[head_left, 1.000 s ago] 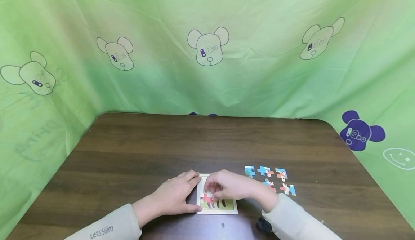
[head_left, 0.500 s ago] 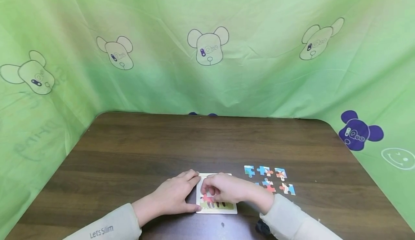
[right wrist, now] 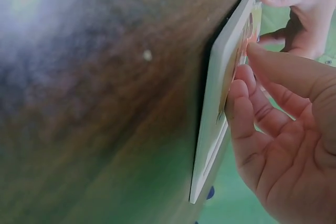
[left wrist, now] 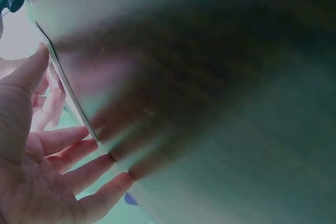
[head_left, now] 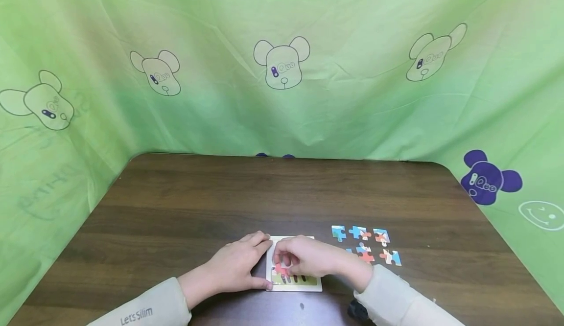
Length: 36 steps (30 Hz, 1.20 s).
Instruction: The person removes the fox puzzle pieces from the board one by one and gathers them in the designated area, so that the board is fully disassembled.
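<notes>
the light green curtain (head_left: 211,110) takes up most of my head feed, printed with round-eared animal heads, mostly outlined, one filled in purple at the right. below it i have the dark wood-grain table (head_left: 220,194), its far corners rounded. two pale sleeves reach in from the near edge; the left sleeve (head_left: 163,299) carries lettering, and the right sleeve (head_left: 396,294) is bunched at the cuff. next in size come the hands. the left hand (head_left: 235,266) lies along the left side of the tray, fingers stretched out and well apart from the thumb, the thumb touching the near left corner and a fingertip the far one. the right hand (head_left: 310,256) is over the tray with its fingers curled. the white-rimmed tray (head_left: 299,289) lies flat on the table, a green printed strip with dark bars along its near side. a dark object (head_left: 358,310) sits against the right cuff, too hidden for me to name. beyond the right forearm i see loose puzzle pieces (head_left: 381,235), blue, red and white, in two rough rows, one mostly covered. smallest is the red puzzle piece (head_left: 279,269), inside the tray at its left side, pinched between the right thumb and fingertips.
</notes>
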### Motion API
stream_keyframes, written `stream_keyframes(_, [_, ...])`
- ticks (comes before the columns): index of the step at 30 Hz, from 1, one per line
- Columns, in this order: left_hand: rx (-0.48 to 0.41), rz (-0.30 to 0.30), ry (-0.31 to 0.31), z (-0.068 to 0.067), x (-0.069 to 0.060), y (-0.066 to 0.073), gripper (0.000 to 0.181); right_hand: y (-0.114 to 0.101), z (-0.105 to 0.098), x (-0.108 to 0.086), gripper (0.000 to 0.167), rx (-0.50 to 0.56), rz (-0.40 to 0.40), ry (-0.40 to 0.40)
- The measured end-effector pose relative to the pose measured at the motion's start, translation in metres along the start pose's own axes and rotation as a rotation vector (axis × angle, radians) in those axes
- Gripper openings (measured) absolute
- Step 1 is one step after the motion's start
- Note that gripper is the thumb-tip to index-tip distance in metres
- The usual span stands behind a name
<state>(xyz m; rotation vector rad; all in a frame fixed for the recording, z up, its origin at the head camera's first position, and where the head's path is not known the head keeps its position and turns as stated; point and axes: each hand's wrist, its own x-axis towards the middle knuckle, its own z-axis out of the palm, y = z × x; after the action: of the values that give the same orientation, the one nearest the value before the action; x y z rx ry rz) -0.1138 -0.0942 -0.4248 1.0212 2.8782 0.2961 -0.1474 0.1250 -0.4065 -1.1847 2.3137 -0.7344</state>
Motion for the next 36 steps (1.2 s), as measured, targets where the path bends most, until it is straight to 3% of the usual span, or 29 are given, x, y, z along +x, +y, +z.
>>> stream_keyframes(36, [0.008, -0.004, 0.012, 0.0001, 0.0007, -0.0004, 0.085, 0.0026, -0.0009, -0.0021, 0.021, 0.223, -0.006, 0.032])
